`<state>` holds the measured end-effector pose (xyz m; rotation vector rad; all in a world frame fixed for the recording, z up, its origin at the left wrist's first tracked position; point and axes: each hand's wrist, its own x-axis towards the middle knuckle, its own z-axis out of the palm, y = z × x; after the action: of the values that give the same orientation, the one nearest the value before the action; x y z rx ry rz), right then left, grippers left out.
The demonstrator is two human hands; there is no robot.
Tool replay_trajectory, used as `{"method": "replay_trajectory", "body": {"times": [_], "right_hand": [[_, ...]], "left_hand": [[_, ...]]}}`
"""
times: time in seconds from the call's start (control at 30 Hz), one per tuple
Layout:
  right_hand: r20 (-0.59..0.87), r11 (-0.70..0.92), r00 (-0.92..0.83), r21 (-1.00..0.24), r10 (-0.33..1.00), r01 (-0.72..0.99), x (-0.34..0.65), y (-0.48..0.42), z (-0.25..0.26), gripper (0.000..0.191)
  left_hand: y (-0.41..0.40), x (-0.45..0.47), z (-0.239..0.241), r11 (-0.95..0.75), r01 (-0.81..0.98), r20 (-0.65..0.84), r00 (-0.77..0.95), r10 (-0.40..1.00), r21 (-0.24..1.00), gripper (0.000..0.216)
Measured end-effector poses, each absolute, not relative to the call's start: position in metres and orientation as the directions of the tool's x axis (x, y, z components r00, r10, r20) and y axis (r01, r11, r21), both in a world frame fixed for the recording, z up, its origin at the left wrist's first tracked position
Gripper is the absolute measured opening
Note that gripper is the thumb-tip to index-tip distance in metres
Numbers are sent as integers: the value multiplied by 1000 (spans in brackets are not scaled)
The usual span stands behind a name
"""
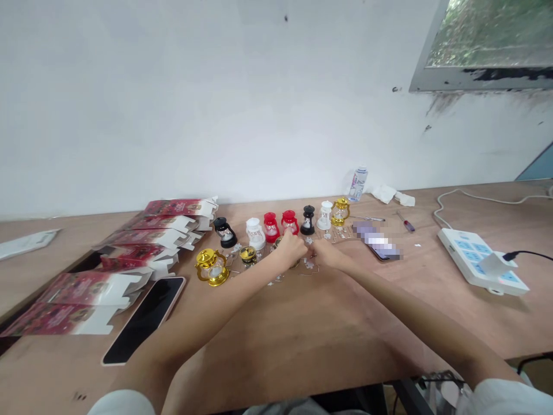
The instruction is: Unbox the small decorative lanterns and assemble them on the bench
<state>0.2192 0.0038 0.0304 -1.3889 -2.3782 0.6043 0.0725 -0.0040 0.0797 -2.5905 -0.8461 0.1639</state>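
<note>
Both my arms reach out over a wooden table (pixel 302 328). My left hand (pixel 290 250) is curled with fingers pinched on a small clear part just in front of a red mini lantern (pixel 289 222). My right hand (pixel 325 253) is closed too, its fingertips meeting the left hand over small clear plastic pieces (pixel 309 264). A row of mini lanterns stands behind them: black (pixel 225 232), white (pixel 255 233), red (pixel 271 226), black (pixel 307 220), white (pixel 325 215) and gold (pixel 340 211). A bigger gold lantern (pixel 211 267) stands nearer on the left.
Flat red-and-white cartons (pixel 142 239) lie stacked at the left, with a phone (pixel 144 319) face up beside them. A white power strip (pixel 481 260) with a plug sits at the right. A small bottle (pixel 358 184), a screwdriver (pixel 406 222) and a blurred object (pixel 378 241) lie behind.
</note>
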Motion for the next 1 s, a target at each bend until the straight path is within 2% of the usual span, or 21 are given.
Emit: {"method": "replay_trajectory", "body": {"times": [0.17,0.3,0.37,0.53,0.6,0.67,0.83,0.9,1.0], "right_hand": [[64,429,-453,-462,889,776,220,6,23,18],[66,432,-453,-449,889,782,215,0,28,18],[67,428,-448,-448,892,785,214,-5,32,19],[50,394,-417,-444,907,805,213,-13,36,19],[40,378,-404,-446,914,811,213,-15,38,21],[39,361,-385,-444,922,820,213,-17,41,24],[67,300,-301,-421,951,856,210,-17,53,25],[137,288,-254,-442,957,849,208,-18,56,24],[374,340,-138,-554,917,760,202,-28,52,22]], "left_hand": [[-8,71,81,-715,524,60,823,564,-463,13],[-10,58,89,-736,493,131,860,493,-464,47],[-15,49,93,-755,490,199,871,450,-436,56],[-51,27,84,-829,426,370,882,291,-363,31],[-68,20,67,-882,358,384,894,229,-307,23],[-81,13,46,-924,318,359,905,229,-214,18],[-90,2,7,-926,366,309,873,377,96,16],[-88,0,3,-904,381,299,855,425,196,18],[-86,-2,4,-882,389,280,845,457,266,19]]}}
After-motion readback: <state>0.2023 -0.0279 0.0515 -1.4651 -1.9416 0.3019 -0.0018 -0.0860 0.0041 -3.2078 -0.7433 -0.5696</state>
